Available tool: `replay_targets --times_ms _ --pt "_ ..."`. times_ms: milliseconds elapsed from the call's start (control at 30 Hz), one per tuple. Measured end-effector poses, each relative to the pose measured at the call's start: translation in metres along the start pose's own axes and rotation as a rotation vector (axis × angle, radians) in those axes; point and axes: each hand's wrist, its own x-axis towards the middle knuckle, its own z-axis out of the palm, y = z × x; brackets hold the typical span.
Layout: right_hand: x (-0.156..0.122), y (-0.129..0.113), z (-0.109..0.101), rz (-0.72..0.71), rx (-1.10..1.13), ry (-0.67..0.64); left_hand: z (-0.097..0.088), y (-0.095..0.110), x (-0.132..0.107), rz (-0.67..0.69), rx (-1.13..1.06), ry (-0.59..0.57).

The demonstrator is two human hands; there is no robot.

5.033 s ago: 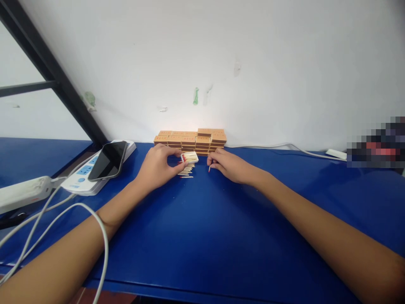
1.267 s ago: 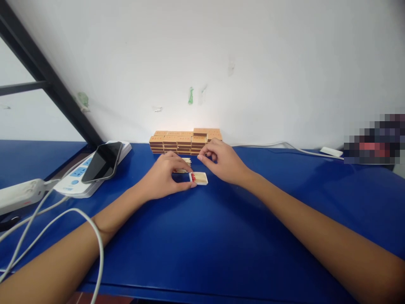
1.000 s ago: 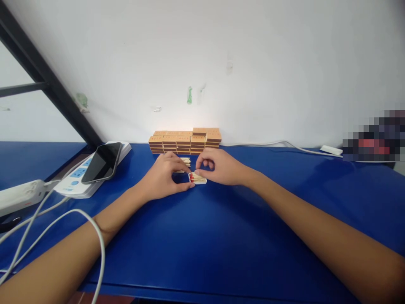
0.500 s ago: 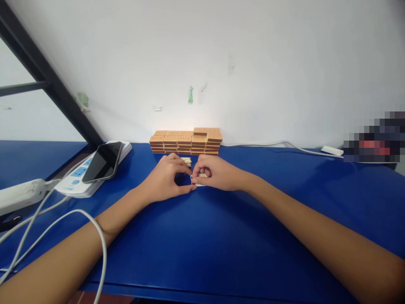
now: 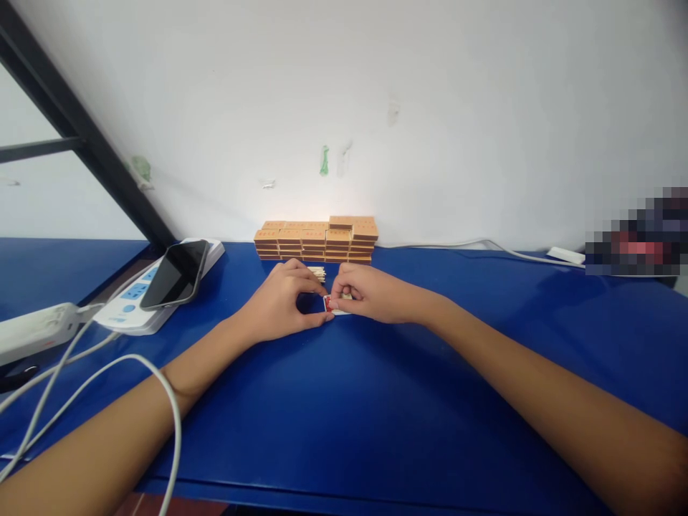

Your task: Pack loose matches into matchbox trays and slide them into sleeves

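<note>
A small white matchbox tray (image 5: 329, 304) with red-tipped matches lies on the blue table (image 5: 349, 401). My left hand (image 5: 282, 304) pinches its left end between thumb and forefinger. My right hand (image 5: 365, 294) lies curled over the tray, fingertips pressed on the matches, covering most of it. Just behind my hands a small heap of loose matches (image 5: 317, 272) rests on the table. Farther back, stacked tan matchboxes (image 5: 317, 240) stand against the white wall.
A black phone (image 5: 175, 274) leans on a white power strip (image 5: 134, 297) at the left. White cables (image 5: 107, 373) loop over my left forearm. Another white strip (image 5: 32, 331) sits at the far left. A cable (image 5: 484, 247) runs along the wall at the right.
The tray was brought from near the stacked boxes toward me and set down. My right hand moved left and came down over the tray, hiding most of the matches.
</note>
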Motion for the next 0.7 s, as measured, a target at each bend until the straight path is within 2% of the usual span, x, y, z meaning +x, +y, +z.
replay_targets --times_ms 67,100,267,333,400,533,600,700 --pt "0.001 0.000 0.002 -0.002 0.015 0.020 -0.002 0.000 0.001 0.001 0.000 0.004" --pt "0.002 0.000 0.003 -0.001 0.031 0.072 -0.003 0.000 0.001 0.004 -0.002 0.011" --pt "0.009 0.005 0.014 0.006 0.093 0.581 -0.022 -0.006 0.006 0.016 0.038 0.119" --pt "0.011 0.007 0.019 0.018 0.066 0.678 -0.030 -0.010 0.007 -0.005 0.075 0.195" --pt "0.012 0.008 0.026 0.044 0.028 0.671 -0.036 -0.016 0.006 -0.067 0.128 0.284" --pt "0.014 0.004 0.042 0.092 -0.076 0.447 -0.037 -0.023 0.003 -0.182 0.220 0.419" --pt "0.015 0.000 0.048 0.128 -0.117 0.359 -0.034 -0.024 0.003 -0.192 0.227 0.437" --pt "0.017 -0.005 0.049 0.174 -0.138 0.307 -0.030 -0.023 0.003 -0.178 0.217 0.413"
